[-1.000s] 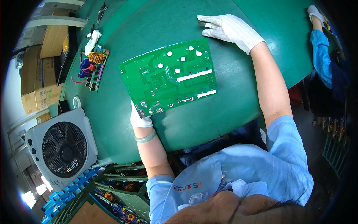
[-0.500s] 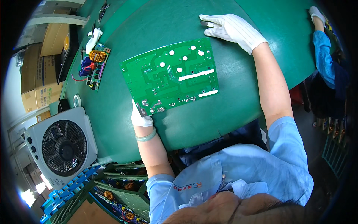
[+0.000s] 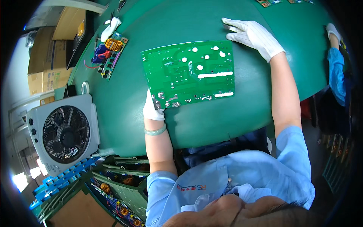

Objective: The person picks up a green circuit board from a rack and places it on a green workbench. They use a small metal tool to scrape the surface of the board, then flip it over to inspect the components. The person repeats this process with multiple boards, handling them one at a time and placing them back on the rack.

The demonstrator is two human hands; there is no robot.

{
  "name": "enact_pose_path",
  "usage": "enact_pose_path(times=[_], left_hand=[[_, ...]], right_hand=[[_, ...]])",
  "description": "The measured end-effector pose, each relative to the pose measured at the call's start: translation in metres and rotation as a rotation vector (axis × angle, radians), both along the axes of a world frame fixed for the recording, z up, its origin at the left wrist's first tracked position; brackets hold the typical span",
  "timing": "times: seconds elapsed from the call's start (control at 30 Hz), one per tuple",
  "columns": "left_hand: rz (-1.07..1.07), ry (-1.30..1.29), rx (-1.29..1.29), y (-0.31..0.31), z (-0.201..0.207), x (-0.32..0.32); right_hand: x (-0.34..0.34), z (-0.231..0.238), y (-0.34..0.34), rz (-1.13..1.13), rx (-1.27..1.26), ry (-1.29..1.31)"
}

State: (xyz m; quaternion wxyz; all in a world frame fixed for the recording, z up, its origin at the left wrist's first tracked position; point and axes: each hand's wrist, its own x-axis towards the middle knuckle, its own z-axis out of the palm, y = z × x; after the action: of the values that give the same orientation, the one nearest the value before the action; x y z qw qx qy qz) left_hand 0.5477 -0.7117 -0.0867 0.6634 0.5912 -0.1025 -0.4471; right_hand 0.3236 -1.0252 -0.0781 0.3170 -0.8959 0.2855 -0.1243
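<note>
Your green circuit board [image 3: 181, 77], over the bench [image 3: 211, 125] with your left hand [image 3: 152, 109] clamped at its near-left corner, could tip from that lopsided hold, as your right hand [image 3: 257, 38], whose grip I cannot tell, seemingly lends no support.

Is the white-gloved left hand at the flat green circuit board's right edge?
No, the white-gloved left hand holds the flat green circuit board by its lower left corner.
</note>
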Motion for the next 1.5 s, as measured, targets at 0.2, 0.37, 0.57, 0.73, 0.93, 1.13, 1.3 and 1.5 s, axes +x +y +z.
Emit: enact_pose_path(times=[0.2,0.37,0.57,0.73,0.93,1.13,1.3,1.5], left_hand=[[-0.008,0.290,-0.157,-0.008,-0.006,-0.002],[0.206,0.431,-0.424,-0.005,0.012,-0.012],[0.505,0.246,-0.516,-0.006,0.066,-0.023],[0.483,-1.364,-0.142,-0.001,0.042,0.003],[0.133,-1.642,-0.022,-0.015,0.044,-0.008],[0.106,-1.856,-0.022,-0.034,0.031,-0.019],[0.021,-1.730,0.069,-0.034,0.036,-0.024],[-0.088,-1.672,0.100,-0.029,0.043,-0.025]], right_hand=[[0.000,0.001,-0.002,-0.002,-0.019,-0.007],[0.007,0.008,0.002,-0.024,0.161,0.015],[0.006,0.024,0.008,-0.065,0.249,0.043],[0.008,0.016,0.004,-0.054,0.239,0.022],[0.006,0.022,0.008,-0.033,0.218,0.043],[0.009,0.024,0.007,-0.068,0.262,0.101],[0.008,0.019,0.009,-0.071,0.217,0.049],[0.009,0.021,0.011,-0.081,0.219,0.045]])
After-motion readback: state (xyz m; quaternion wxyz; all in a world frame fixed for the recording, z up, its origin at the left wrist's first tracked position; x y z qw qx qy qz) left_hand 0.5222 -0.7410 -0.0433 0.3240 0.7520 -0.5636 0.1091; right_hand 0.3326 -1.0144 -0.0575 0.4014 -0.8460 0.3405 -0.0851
